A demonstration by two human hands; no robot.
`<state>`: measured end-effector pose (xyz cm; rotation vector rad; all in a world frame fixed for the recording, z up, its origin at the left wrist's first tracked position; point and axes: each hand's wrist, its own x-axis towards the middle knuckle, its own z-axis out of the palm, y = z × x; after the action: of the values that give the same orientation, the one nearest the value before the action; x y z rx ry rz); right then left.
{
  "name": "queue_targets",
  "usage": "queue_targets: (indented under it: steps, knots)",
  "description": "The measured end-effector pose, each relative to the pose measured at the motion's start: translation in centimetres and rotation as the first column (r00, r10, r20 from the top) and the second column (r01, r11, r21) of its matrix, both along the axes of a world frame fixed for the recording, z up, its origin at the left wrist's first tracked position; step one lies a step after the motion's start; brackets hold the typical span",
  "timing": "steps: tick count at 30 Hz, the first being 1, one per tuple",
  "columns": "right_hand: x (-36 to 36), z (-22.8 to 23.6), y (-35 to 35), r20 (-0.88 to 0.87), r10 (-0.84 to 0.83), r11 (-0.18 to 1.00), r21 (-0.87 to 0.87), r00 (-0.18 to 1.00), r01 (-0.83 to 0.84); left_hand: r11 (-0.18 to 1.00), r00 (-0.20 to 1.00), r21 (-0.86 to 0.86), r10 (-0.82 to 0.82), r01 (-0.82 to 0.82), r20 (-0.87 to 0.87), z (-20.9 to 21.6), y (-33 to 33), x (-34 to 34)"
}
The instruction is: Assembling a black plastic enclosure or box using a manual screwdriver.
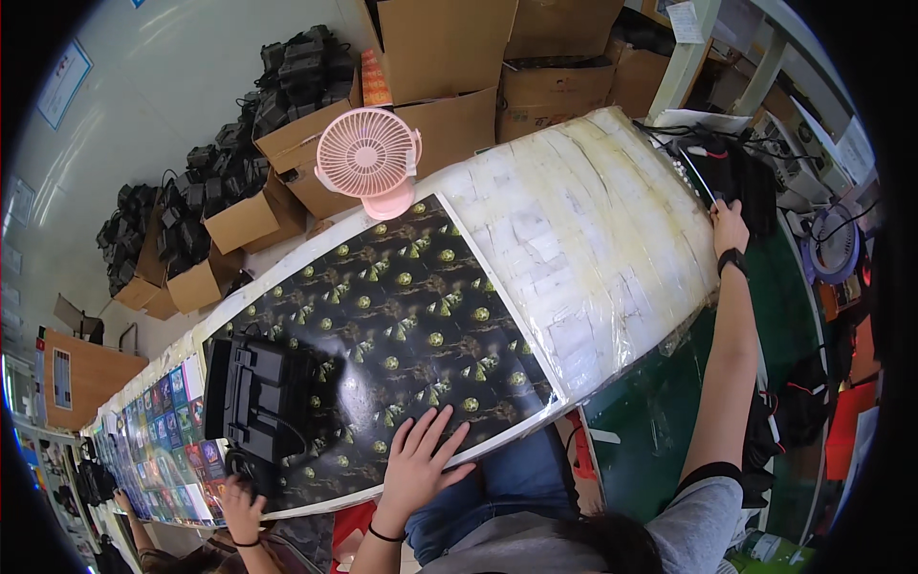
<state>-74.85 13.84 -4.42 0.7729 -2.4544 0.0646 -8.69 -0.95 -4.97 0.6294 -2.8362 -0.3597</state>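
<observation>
My left hand [421, 464] lies with spread fingers on a glossy dark mat [382, 316] printed with yellow-green motifs, near its front edge. It holds nothing. Far to the right, my right hand [730, 230], a black watch on its wrist, reaches to the table's end. Its fingers close on a thin, pale, stick-like thing [700, 178] whose kind I cannot make out. Black items with cables [744, 187] lie beside that hand. On the mat's left part sits a bulky black plastic case [258, 392] with a cable, apart from my left hand.
A pink fan [368, 153] stands at the table's back edge. Clear film covers the white tabletop [574, 230]. Cardboard boxes [440, 124] and piled black devices [306, 72] line the back. A co-worker's hand [242, 512] is at the front left, beside a colourful printed sheet [158, 430].
</observation>
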Motion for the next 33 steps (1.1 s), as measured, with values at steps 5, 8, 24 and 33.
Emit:
queue_targets:
  steps: [5,8,24,33]
  knots:
    - [3.9,2.7,1.7,0.041,-0.071,0.995,-0.073,0.997,0.073,1.000,0.999,0.007,-0.014,0.014,-0.041,-0.3,0.0,0.3]
    - [5.5,3.8,1.8,0.043,-0.095,0.990,-0.099,0.995,0.099,1.000,0.997,0.003,-0.025,0.025,-0.068,-0.5,0.1,0.7]
    - [22.7,8.4,0.7,0.124,0.250,0.960,-0.158,0.960,-0.230,0.994,0.970,0.045,-0.092,0.104,-0.224,-1.4,-0.8,1.7]
    - [36.5,6.7,-4.9,0.114,0.237,0.929,-0.317,0.965,-0.191,0.977,0.957,0.132,-0.132,0.170,-0.257,-1.5,-0.9,1.8]
